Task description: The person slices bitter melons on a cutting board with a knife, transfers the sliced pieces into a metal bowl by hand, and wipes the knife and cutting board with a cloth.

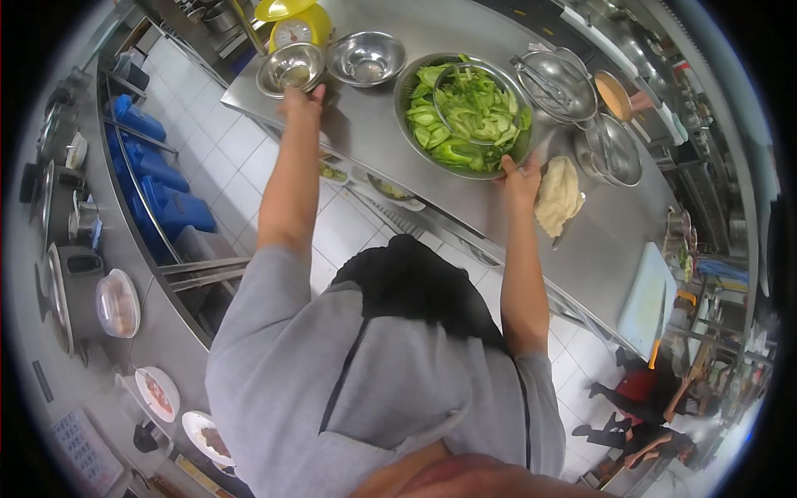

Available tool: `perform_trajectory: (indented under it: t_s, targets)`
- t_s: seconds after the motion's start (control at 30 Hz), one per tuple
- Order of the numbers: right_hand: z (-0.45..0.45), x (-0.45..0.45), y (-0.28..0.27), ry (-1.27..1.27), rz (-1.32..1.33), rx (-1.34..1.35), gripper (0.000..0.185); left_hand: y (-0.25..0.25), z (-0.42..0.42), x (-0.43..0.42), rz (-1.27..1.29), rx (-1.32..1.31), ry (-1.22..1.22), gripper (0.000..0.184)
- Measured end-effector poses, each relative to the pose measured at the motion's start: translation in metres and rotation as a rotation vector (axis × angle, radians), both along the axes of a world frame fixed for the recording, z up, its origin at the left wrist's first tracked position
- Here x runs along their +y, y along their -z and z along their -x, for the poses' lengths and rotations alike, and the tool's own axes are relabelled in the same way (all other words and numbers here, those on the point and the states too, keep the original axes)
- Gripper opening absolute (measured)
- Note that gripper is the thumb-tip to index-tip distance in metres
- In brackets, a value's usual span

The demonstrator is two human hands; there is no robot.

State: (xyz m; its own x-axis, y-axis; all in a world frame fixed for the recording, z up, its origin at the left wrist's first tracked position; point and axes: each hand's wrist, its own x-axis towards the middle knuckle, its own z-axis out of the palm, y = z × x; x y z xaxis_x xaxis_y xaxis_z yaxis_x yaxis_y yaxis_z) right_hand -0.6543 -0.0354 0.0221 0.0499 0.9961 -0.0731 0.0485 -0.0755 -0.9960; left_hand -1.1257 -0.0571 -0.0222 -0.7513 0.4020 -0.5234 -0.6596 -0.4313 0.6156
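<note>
My left hand is closed on the near rim of a small steel bowl at the left end of the steel worktable. A second steel bowl stands just to its right. My right hand grips the near right rim of a large steel bowl. Chopped leafy greens fill it, and a smaller bowl or strainer with more cut greens sits inside. Part of my right fingers is hidden by the rim. Close to that hand lies a crumpled beige cloth.
Behind the small bowl stands a yellow kitchen scale. Steel bowls with utensils and a pot crowd the right side. A knife rests on a white cutting board. Blue bins line the left; two people are at lower right.
</note>
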Motion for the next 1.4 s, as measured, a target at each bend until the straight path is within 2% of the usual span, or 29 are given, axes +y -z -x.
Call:
perform_trajectory:
  t_s: [0.13,0.27,0.37,0.4,0.43,0.47,0.53,0.57,0.6,0.63,0.73,0.8,0.83,0.87,0.9,1.0,1.07,1.13,1.2,1.3,1.4]
  targets:
    - [-0.002,-0.001,-0.005,-0.118,0.042,0.060,0.076,-0.020,0.011,-0.013,-0.005,0.033,0.059,0.039]
    - [0.009,-0.013,-0.009,-0.043,0.075,0.032,0.081,0.001,0.022,-0.010,-0.024,0.069,0.054,0.039]
    - [0.018,-0.023,-0.018,-0.016,0.060,0.023,0.066,0.018,0.031,-0.004,-0.055,0.106,0.034,0.039]
    - [0.021,-0.025,-0.019,0.002,0.052,0.013,0.073,0.010,0.025,-0.007,-0.017,0.097,0.024,0.039]
    - [0.021,-0.021,-0.009,-0.026,0.052,0.037,0.078,0.024,0.022,-0.015,-0.135,0.253,0.103,0.040]
    - [0.017,-0.017,0.000,-0.032,0.045,0.056,0.083,0.031,0.020,-0.011,-0.164,0.266,0.157,0.040]
    - [0.018,-0.017,-0.002,-0.025,0.063,-0.032,0.086,0.031,0.009,-0.011,-0.150,0.059,0.185,0.046]
    - [0.021,-0.016,0.008,-0.002,0.051,0.019,0.087,0.036,0.002,-0.011,-0.126,-0.015,0.197,0.050]
    - [0.019,-0.018,-0.009,-0.057,0.108,-0.025,0.086,0.044,-0.001,-0.009,-0.133,-0.095,0.236,0.054]
    - [0.016,-0.020,-0.028,-0.120,0.171,-0.063,0.085,0.040,-0.021,-0.010,-0.056,-0.060,0.221,0.058]
    - [0.004,-0.025,-0.021,-0.092,0.151,-0.077,0.070,0.000,-0.091,-0.025,0.033,0.157,0.150,0.054]
    - [-0.022,-0.043,-0.012,-0.046,-0.065,-0.275,0.053,-0.050,-0.150,-0.048,0.063,0.526,0.112,0.044]
    - [-0.035,-0.054,-0.003,-0.026,-0.169,-0.381,0.046,-0.071,-0.175,-0.059,0.030,0.632,0.123,0.043]
    - [-0.050,-0.062,0.016,0.084,-0.258,-0.409,0.031,-0.089,-0.199,-0.067,-0.005,0.737,0.126,0.043]
    - [-0.070,-0.074,0.018,0.137,-0.265,-0.481,0.029,-0.098,-0.217,-0.073,-0.039,0.839,0.124,0.043]
    - [-0.134,-0.090,0.024,0.336,-0.256,-0.712,0.022,-0.085,-0.261,-0.083,-0.272,1.065,0.438,0.032]
    - [-0.161,-0.078,0.025,0.426,-0.206,-0.845,0.020,-0.079,-0.305,-0.082,-0.263,1.188,0.745,0.025]
    - [-0.176,-0.053,0.015,0.464,-0.127,-0.940,0.021,-0.068,-0.353,-0.065,-0.282,1.279,1.017,0.027]
    - [-0.188,-0.026,0.026,0.371,-0.033,-1.007,0.024,-0.060,-0.392,-0.047,-0.290,1.516,1.177,0.035]
    - [-0.203,-0.005,0.029,0.224,0.058,-1.054,0.029,-0.058,-0.445,-0.021,-0.345,1.763,1.145,0.047]
    - [-0.226,0.002,0.033,0.173,0.092,-1.018,0.029,-0.051,-0.489,0.012,-0.139,2.047,0.924,0.056]
